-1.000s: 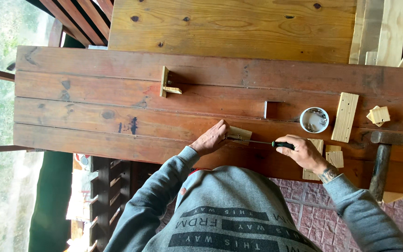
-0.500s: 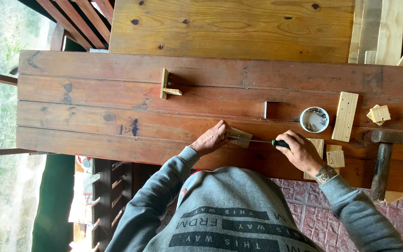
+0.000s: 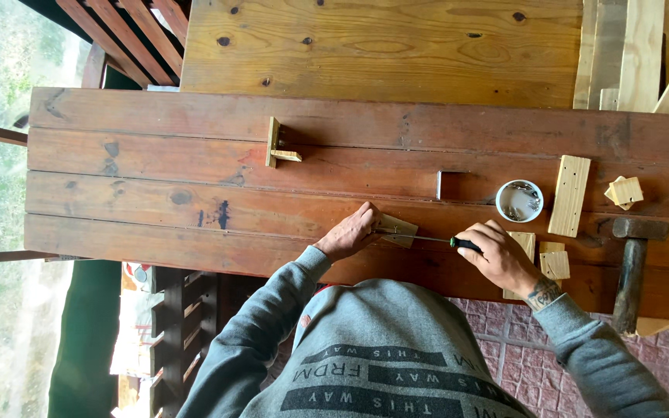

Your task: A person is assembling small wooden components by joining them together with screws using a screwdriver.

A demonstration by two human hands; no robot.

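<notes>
Left hand: the left hand [image 3: 350, 231] lies fingers-down, pressing on a small pale wooden block [image 3: 398, 230] near the front edge of the table; it pins the block rather than wrapping it.
Right hand: the right hand [image 3: 499, 255] is curled into a fist around the dark handle of a thin-shafted screwdriver [image 3: 427, 239], whose tip meets the block.
Block: flat on the reddish-brown plank table [image 3: 156, 193], between the two hands.
Right side: a small round white bowl [image 3: 519, 200] stands just beyond the right hand; a pale wooden slat [image 3: 569, 195], small pale offcuts [image 3: 623, 191] and a hammer with a dark wooden handle [image 3: 632, 267] lie close by, crowding that end.
Left side: bare planks run to the table's left edge.
Far edge: a small T-shaped wooden piece [image 3: 279, 147] stands well apart from the hands.
</notes>
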